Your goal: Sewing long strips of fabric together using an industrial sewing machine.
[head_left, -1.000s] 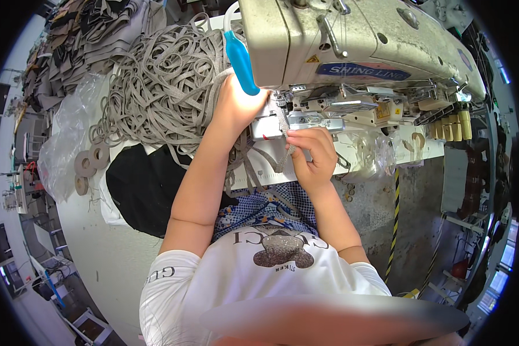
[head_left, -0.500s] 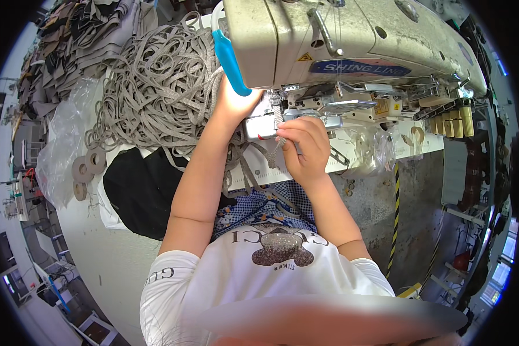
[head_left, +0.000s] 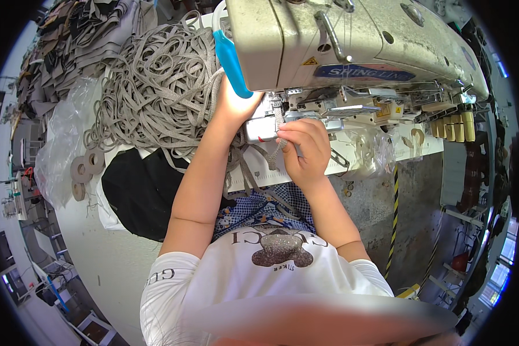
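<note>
A pale industrial sewing machine (head_left: 334,40) stands in front of me. Under its presser foot runs a flat grey woven cord (head_left: 279,115). My right hand (head_left: 307,149) is closed, thumb and fingers pinching that cord just on the near side of the foot. On the other side my left hand (head_left: 236,105) reaches in beside the needle area, brightly lit. Its fingers are hidden behind the machine head and a blue sleeve-like piece (head_left: 232,60), so what they hold does not show. Loose cord ends hang over the table's front edge, below my hands.
A large tangled heap of grey cord (head_left: 155,86) lies left of the machine, with stacked grey fabric pieces (head_left: 89,40) behind. Near my left arm are a black cloth (head_left: 141,193), tape rolls (head_left: 94,161) and clear plastic (head_left: 69,138). Another plastic bag (head_left: 372,150) lies to the right.
The view has tilted slightly, so the machine head sits a little further right in the picture. Both hands stay almost in place, the right one still pinching the cord.
</note>
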A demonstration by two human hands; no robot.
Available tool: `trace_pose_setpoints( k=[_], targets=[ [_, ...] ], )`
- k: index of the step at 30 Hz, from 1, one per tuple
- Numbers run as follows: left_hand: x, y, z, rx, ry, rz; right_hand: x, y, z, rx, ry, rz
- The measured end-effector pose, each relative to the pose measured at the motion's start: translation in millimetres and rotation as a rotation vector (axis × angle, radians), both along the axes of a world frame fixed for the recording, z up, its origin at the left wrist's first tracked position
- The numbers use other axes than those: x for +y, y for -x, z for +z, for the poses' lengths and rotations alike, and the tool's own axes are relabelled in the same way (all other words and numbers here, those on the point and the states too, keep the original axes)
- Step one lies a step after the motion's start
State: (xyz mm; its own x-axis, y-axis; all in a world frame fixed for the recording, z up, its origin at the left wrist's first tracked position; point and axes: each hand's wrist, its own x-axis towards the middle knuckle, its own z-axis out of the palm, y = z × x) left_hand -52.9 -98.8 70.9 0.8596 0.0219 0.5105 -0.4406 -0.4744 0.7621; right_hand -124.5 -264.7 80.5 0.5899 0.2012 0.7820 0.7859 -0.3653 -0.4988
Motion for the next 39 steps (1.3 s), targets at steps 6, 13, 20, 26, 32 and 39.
trace_pose_setpoints(
  k=[6,13,20,26,32,39],
  targets=[
    [0,2,2,0.079,0.107,-0.049,2,1,2,-0.001,-0.009,-0.013],
    [-2,2,0,0.105,0.163,-0.061,4,2,1,-0.004,-0.011,-0.030],
    [0,0,-7,0.071,0.113,-0.050,5,2,1,-0.012,-0.002,-0.049],
    [-2,1,-5,0.040,0.153,-0.041,4,7,-1,0.018,-0.056,-0.017],
    [-3,3,-2,0.052,0.186,-0.057,5,13,-1,0.053,-0.126,-0.008],
    [-2,3,-3,0.047,0.173,-0.046,7,11,-1,0.014,-0.095,-0.001]
  ],
)
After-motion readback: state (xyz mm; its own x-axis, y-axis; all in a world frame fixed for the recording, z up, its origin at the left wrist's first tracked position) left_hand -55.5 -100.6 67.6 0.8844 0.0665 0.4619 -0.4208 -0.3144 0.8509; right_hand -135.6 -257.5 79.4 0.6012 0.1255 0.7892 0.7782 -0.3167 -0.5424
